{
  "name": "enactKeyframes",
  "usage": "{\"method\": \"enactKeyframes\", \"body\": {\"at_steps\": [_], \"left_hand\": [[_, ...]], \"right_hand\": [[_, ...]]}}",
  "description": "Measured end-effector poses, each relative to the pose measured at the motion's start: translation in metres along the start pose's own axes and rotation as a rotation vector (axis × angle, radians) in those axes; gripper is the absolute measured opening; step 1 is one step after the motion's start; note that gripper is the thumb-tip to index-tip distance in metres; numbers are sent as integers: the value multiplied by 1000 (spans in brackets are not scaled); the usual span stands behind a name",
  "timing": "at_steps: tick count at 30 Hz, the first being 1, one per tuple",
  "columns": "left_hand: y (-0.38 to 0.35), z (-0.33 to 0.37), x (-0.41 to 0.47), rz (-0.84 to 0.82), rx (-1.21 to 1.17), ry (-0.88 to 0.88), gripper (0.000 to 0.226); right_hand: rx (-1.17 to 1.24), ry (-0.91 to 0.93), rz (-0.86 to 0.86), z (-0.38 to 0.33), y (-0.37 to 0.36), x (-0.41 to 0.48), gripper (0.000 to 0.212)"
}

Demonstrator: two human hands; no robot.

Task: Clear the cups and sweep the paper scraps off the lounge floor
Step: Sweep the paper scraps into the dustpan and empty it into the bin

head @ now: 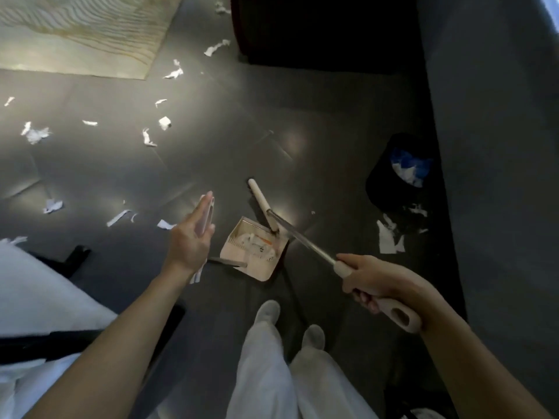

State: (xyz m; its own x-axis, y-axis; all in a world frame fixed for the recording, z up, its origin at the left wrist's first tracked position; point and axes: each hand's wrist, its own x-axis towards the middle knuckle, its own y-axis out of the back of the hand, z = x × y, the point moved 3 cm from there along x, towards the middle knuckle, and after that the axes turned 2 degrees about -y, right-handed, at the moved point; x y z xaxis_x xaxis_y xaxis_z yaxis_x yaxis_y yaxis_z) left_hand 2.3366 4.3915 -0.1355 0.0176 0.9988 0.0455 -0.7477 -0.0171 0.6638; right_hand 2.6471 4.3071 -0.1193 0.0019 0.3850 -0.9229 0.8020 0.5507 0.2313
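**Dustpan Being Held Low While Most Scraps Are Waiting on the Floor**

The right hand (378, 282) is wrapping its fingers (366, 300) tightly round the beige grip of a long handle (302, 240). The handle's metal rod is running toward 10 o'clock, down to the dustpan (260, 272). Gripping it at the far end is probably letting the person work the pan from standing height without bending. The dustpan is sitting on the floor (121, 176) at the centre, just ahead of the person's shoes (267, 309), and is carrying a small heap of collected scraps (257, 246). A white pole (257, 193) is slanting away from the pan toward 11 o'clock; how it joins the rod is unclear.

The left hand (187, 240) is hovering at 9 o'clock from the pan, its fingers stretching out along a pale slim bar (208, 207). I cannot tell whether they are pinching it or only lying against it.

Loose paper scraps (34, 134) are lying scattered from 9 to 12 o'clock, toward the rug (75, 34) at 11 o'clock. More are lying at 3 o'clock below the dark bin (378, 189), which is standing at 2 o'clock, likely kept near for tipping the pan. No cups are showing. The sweeping is, by my judgement, only partly done.
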Motion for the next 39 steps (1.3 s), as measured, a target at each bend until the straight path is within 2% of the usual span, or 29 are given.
{"method": "enactKeyframes", "body": {"at_steps": [4, 9, 14, 20, 27, 32, 39], "left_hand": [[-29, 11, 52, -92, 11, -114, 67], [-64, 22, 103, -247, 48, -228, 73], [-76, 30, 148, -263, 53, -313, 73], [-88, 46, 170, -355, 16, -309, 67], [-110, 67, 166, -478, -116, -298, 72], [-145, 101, 151, -559, -200, -335, 73], [-207, 156, 122, -562, -156, -432, 71]], "right_hand": [[65, -93, 138, 9, 17, 16, 80], [90, -203, 199, -4, 34, 49, 83], [279, -206, 127, -26, 40, 73, 82], [416, -218, -16, -30, 26, 40, 77], [372, -216, 54, -19, 37, -13, 77], [459, -231, 156, 15, 28, -33, 77], [836, -247, 291, 112, 41, -65, 76]]}}
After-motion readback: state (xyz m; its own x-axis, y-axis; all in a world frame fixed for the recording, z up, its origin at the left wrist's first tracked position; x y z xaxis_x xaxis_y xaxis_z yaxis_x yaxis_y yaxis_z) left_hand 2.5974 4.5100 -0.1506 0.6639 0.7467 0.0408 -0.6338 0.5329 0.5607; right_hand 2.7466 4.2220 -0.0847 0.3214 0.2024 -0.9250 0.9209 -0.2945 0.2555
